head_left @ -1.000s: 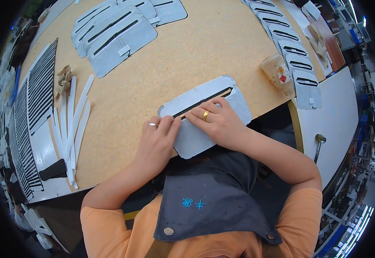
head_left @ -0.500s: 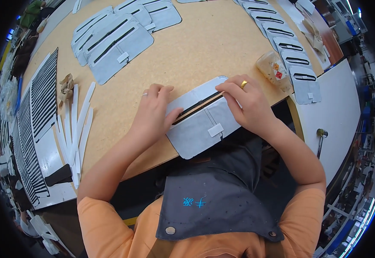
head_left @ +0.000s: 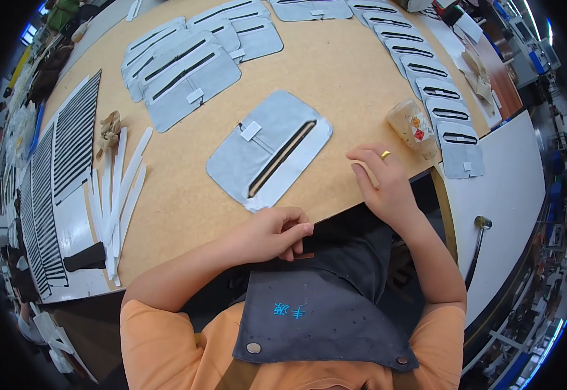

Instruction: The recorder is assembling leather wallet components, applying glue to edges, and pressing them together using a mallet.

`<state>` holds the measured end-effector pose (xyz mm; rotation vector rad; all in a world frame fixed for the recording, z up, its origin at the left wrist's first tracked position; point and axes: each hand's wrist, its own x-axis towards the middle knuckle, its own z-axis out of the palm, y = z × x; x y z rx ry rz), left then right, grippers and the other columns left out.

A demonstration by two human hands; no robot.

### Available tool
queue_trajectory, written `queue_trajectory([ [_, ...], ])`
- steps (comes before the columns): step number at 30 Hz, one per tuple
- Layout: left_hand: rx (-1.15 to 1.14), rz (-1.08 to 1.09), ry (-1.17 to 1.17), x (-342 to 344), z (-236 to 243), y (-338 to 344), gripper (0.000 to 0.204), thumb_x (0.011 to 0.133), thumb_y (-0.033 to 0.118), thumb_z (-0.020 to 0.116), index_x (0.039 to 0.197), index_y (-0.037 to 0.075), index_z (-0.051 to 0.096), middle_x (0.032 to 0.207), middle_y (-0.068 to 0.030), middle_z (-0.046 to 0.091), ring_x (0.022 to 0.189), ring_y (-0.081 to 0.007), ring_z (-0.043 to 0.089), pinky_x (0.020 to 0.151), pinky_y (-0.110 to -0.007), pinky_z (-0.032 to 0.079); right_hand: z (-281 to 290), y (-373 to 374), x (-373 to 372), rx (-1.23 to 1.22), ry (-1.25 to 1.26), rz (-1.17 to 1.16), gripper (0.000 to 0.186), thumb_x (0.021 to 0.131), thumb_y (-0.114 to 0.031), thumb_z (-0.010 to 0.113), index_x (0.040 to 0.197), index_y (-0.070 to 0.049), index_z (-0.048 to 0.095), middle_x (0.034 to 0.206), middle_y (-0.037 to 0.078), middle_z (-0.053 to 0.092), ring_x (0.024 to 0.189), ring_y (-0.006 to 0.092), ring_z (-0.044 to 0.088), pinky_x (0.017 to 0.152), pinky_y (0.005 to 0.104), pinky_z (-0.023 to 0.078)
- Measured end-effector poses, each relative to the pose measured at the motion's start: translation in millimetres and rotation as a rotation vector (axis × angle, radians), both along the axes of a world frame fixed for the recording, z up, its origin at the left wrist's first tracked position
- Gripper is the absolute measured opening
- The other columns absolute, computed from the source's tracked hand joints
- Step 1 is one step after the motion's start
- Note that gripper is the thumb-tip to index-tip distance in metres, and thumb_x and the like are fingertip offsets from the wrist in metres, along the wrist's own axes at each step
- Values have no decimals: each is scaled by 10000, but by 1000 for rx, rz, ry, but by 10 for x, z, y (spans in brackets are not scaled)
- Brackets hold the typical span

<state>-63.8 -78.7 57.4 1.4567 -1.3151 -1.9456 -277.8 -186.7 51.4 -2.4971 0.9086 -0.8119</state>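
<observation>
A grey panel (head_left: 238, 159) with rounded corners lies on the table between and beyond my hands. A long black-edged slot (head_left: 282, 159) runs aslant across it, with a tan strip showing inside. A small white tab (head_left: 251, 131) sits on its far left part. My left hand (head_left: 277, 233) is just below the panel's near corner, over the table's front edge, with its fingers curled in; what they hold, if anything, is hidden. To the right of the panel, my right hand (head_left: 382, 182) hovers open and holds nothing, thumb and fingers apart.
Similar slotted panels (head_left: 196, 81) overlap at the far left. Another row of panels (head_left: 449, 117) runs down the right side, beside a clear plastic tub (head_left: 413, 130). White strips (head_left: 121, 195) and black-striped sheets (head_left: 75, 143) lie left. A hammer-like tool (head_left: 478, 247) rests on the right-hand white surface.
The panel has been turned round and lies farther off, released by both hands. My left hand has drawn back toward me and curled; my right hand has moved down and opened.
</observation>
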Motion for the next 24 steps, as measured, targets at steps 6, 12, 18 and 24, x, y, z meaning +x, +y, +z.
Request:
queue_trajectory([
  [6,-1017,90,-863,196,-298,-3,191,868,131,568,1002,-3,582,1042,-109,601,945,-242,585,806,-356,443,-211,-47,369,-87,56,223,261,784,10,570,1042,3,610,1058,115,619,1015,286,574,882,377,454],
  [12,-1147,124,-1065,120,-485,-19,401,838,188,601,1167,-37,556,1237,-125,535,1034,-240,525,832,-359,413,-388,-172,574,-149,133,349,377,757,6,540,1130,14,598,1160,107,591,1086,265,559,947,368,448],
  [18,-1057,100,-1149,63,-476,-102,479,837,256,603,1203,-45,539,1193,-109,525,939,-225,496,782,-326,406,-360,-167,634,-187,231,368,396,763,-42,545,1153,5,593,1155,96,586,1090,233,549,928,343,448],
  [24,-973,43,-1227,20,-444,-137,502,829,236,612,1236,-39,513,1226,-85,516,941,-240,500,814,-344,405,-300,-174,761,-410,365,352,312,781,-87,554,1076,-3,608,1098,91,587,1015,216,553,861,345,431],
])
